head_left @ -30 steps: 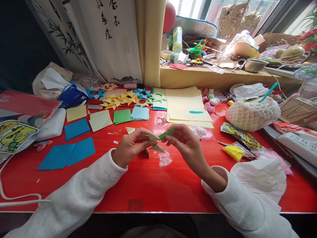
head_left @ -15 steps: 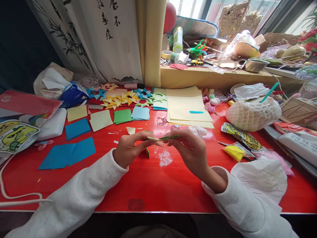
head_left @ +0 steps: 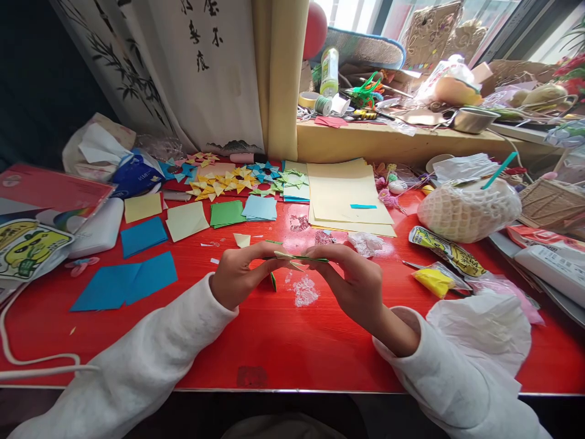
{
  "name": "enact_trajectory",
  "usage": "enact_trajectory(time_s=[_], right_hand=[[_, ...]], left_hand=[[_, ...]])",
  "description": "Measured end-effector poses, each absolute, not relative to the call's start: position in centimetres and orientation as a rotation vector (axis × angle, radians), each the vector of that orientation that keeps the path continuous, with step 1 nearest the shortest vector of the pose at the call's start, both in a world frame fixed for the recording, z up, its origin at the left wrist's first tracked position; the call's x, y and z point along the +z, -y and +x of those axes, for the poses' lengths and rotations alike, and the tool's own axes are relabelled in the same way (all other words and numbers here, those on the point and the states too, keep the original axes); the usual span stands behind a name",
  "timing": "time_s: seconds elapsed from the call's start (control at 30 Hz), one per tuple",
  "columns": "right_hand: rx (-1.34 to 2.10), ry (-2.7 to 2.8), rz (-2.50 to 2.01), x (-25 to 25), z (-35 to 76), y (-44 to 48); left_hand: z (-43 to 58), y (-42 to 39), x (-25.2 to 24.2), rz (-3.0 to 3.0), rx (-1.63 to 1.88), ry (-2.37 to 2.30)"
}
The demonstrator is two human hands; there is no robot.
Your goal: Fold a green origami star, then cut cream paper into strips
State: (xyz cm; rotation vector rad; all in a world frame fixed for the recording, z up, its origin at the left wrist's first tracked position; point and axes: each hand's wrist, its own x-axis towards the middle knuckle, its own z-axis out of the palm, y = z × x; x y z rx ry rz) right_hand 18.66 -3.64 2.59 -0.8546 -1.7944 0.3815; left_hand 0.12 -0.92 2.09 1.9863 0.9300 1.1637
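Observation:
Between my two hands, above the red table, is a folded paper piece [head_left: 296,263] in pale yellow and green. My left hand [head_left: 244,271] pinches its pale yellow side between thumb and fingers. On the other side, my right hand [head_left: 351,277] grips the green folded part, its fingertips close to those of the left. Much of the paper is hidden by the fingers. Just below the left fingers a small green folded piece [head_left: 273,281] shows. A pale yellow folded piece [head_left: 242,240] lies on the table beyond the left hand.
Stacks of green [head_left: 227,213], light blue [head_left: 259,208] and blue paper squares [head_left: 144,236] lie at the left and middle. Folded paper stars [head_left: 223,183] and large cream sheets [head_left: 340,192] are behind. A netted coconut [head_left: 468,210] stands right, near crumpled white paper [head_left: 484,335].
My right fingers have shifted slightly along the green part, and less of it sticks out. Its tip now sits a little lower. My left hand is nearly still.

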Motion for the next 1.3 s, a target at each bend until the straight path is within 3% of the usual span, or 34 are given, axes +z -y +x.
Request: enact_trajectory(time_s=[0.27,0.93,1.3], right_hand=[[0.214,1.852,-0.659,2.35,18.8,3.37],[0.61,1.623,-0.852,2.09,18.34,3.54],[0.566,1.654,-0.852,1.83,18.48,3.62]], left_hand=[[0.0,0.69,1.69,2.059,1.251,-0.818],[-0.04,0.79,1.42,2.154,1.328,-0.841],[-0.1,0.79,1.46,2.138,1.313,-0.815]])
